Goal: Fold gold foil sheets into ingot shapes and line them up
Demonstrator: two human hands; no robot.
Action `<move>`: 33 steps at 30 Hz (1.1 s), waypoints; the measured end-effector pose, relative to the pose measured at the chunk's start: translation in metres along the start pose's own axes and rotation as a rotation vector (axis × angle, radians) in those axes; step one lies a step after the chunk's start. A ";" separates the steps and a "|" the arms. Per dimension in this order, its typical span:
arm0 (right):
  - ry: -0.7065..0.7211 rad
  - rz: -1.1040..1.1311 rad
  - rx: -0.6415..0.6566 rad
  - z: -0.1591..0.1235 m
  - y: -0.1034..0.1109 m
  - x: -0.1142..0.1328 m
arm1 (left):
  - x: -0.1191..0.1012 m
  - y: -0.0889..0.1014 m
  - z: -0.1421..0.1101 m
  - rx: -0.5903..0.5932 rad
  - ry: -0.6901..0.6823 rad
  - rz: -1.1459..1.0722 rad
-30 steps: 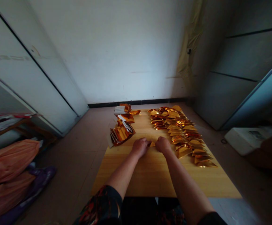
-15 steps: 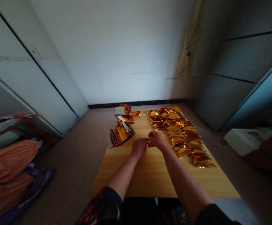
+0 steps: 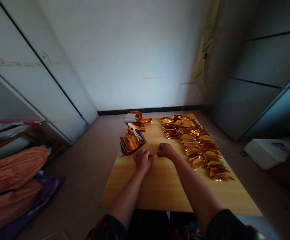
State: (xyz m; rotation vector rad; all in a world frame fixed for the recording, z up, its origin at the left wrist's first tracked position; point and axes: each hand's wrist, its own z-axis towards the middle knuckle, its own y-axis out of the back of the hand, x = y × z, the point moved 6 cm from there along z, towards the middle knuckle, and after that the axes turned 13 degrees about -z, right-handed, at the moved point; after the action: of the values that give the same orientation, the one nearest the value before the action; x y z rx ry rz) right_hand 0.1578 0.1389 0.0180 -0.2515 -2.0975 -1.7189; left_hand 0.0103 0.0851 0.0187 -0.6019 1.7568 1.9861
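A gold foil piece point(image 3: 155, 155) — just between the left hand point(image 3: 143, 161) and right hand point(image 3: 166, 150).

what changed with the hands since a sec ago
The right hand has moved in toward the left hand, which has shifted out to its left. Both remain at the small gold foil piece between them; no clear grab or release shows. The foil rows, foil stack and table stayed as they were.
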 end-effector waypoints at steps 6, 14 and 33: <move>0.007 -0.132 0.022 -0.002 0.004 0.010 | -0.003 0.001 0.002 0.014 0.056 -0.008; -0.023 -0.243 0.026 -0.002 0.004 0.016 | -0.005 0.000 0.003 -0.004 0.080 0.022; -0.007 0.341 -0.055 -0.014 -0.002 -0.017 | -0.022 -0.005 -0.011 0.003 -0.129 0.038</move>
State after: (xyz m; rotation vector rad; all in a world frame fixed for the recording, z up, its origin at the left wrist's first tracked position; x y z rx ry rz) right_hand 0.1754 0.1268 0.0109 -0.5951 -1.8830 -1.5712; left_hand 0.0313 0.0743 0.0263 -0.4322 1.7052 2.0006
